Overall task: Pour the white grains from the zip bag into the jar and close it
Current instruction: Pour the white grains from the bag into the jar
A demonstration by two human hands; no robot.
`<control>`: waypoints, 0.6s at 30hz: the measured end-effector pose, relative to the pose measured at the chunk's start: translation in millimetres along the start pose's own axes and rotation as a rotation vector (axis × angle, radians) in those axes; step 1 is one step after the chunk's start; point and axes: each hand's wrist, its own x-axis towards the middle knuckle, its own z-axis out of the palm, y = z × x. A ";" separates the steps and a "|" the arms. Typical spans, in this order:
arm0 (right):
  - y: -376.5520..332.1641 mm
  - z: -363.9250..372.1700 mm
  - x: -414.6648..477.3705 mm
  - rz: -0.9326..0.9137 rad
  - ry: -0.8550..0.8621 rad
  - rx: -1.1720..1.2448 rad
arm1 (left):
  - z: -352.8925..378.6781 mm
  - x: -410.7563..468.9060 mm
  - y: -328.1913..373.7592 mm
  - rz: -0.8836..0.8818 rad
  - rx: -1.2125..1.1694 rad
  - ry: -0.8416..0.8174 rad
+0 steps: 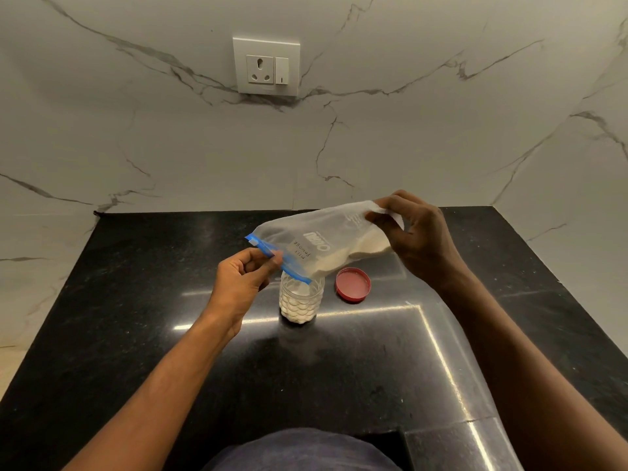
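Note:
A clear zip bag (319, 237) with a blue zip strip is tilted over an open clear jar (300, 302) standing on the black counter. White grains lie in the bag's lower fold and fill the lower part of the jar. My left hand (243, 282) pinches the blue zip edge just above the jar's mouth. My right hand (416, 232) grips the bag's raised bottom corner, up and to the right. The red lid (352, 284) lies flat on the counter right of the jar.
The black stone counter (170, 334) ends at a marble wall behind and on both sides. A white wall socket (266, 66) with a switch sits above. The counter's front edge steps in at the lower right.

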 end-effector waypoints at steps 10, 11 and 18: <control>-4.7 3.3 0.8 -0.039 0.001 -0.031 | -0.7 1.1 -2.6 -0.004 0.029 -0.007; -4.9 4.6 0.6 -0.048 0.000 -0.042 | -1.0 1.3 -2.8 -0.005 0.032 -0.007; -2.0 4.8 1.6 -0.026 0.050 -0.029 | -4.1 3.0 -5.6 -0.033 0.023 0.000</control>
